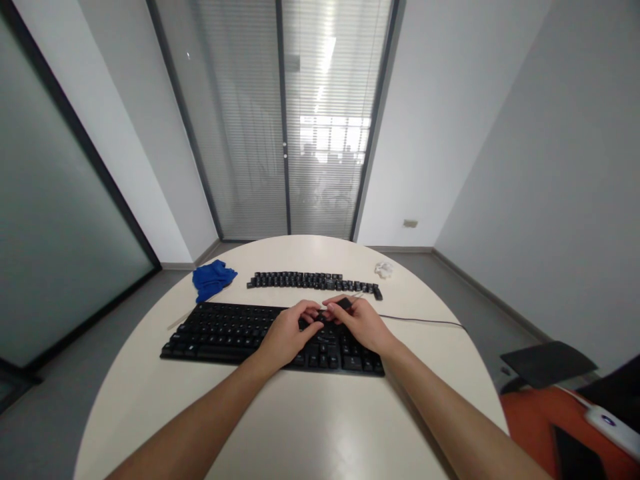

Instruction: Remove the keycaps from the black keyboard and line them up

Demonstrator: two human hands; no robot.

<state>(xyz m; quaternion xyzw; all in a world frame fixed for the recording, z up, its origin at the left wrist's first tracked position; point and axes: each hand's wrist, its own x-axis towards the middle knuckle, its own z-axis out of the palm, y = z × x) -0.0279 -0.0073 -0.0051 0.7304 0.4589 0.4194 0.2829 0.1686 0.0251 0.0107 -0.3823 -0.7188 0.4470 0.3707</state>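
Observation:
A black keyboard (pixel 225 330) lies across the table in front of me. Over its right part, my left hand (pixel 290 331) has thumb and fingers curled around a small dark piece that looks like a keycap (pixel 321 315). My right hand (pixel 367 325) meets it fingertip to fingertip and grips a keycap puller (pixel 345 303) with a black handle, its thin wires pointing away to the upper right. Behind the hands, loose black keycaps (pixel 295 280) stand in two uneven rows. Fingers partly cover the small piece.
A crumpled blue cloth (pixel 213 279) lies at the back left of the round table (pixel 310 427), and a crumpled white piece (pixel 384 270) at the back right. The keyboard's cable (pixel 425 321) runs off the right edge. An orange chair (pixel 537 427) stands at the right.

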